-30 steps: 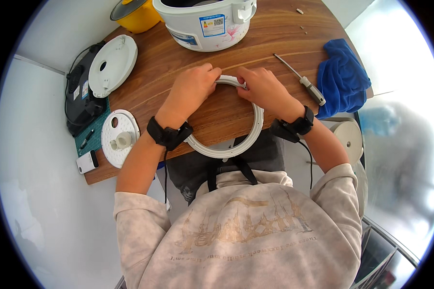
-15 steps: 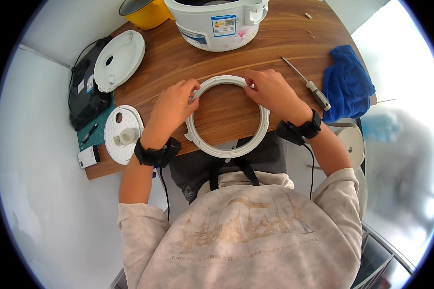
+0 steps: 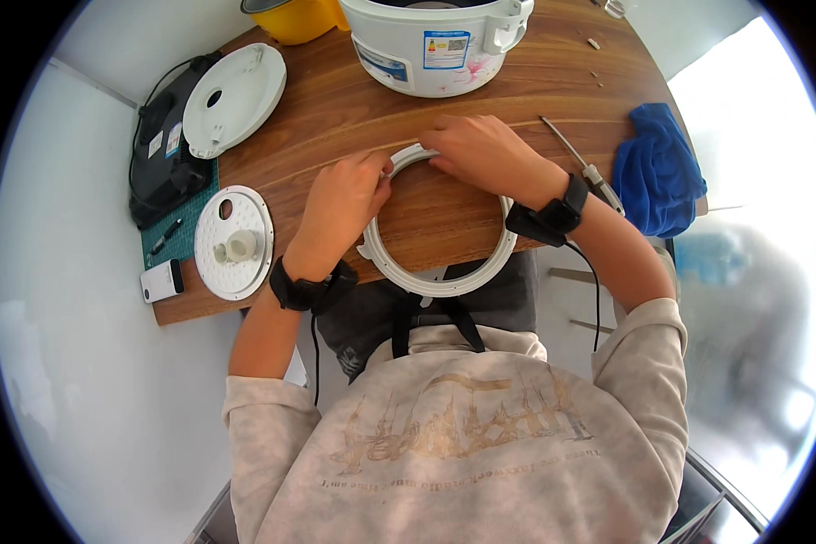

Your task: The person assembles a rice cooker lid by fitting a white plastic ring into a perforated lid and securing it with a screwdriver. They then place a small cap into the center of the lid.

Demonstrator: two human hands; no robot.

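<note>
Both hands are on a white ring (image 3: 440,287), which lies at the near edge of the wooden surface (image 3: 335,113), its lower part reaching past that edge above the person's lap; the left hand (image 3: 343,204) has its fingers closed on the upper left of the rim; the right hand (image 3: 488,156) bends over the top, its fingers grasping the rim there, though the hand hides part of the contact; beyond them stands a white appliance body (image 3: 408,56), with a yellow pot (image 3: 295,23) to its left; on the left side lie a perforated white disc (image 3: 240,210), a round white cover (image 3: 249,86) leaning on a black device (image 3: 166,177), and a pen (image 3: 166,238) on a green mat (image 3: 187,213); to the right, a screwdriver (image 3: 598,184) sits just beside a crumpled blue cloth (image 3: 659,177).
</note>
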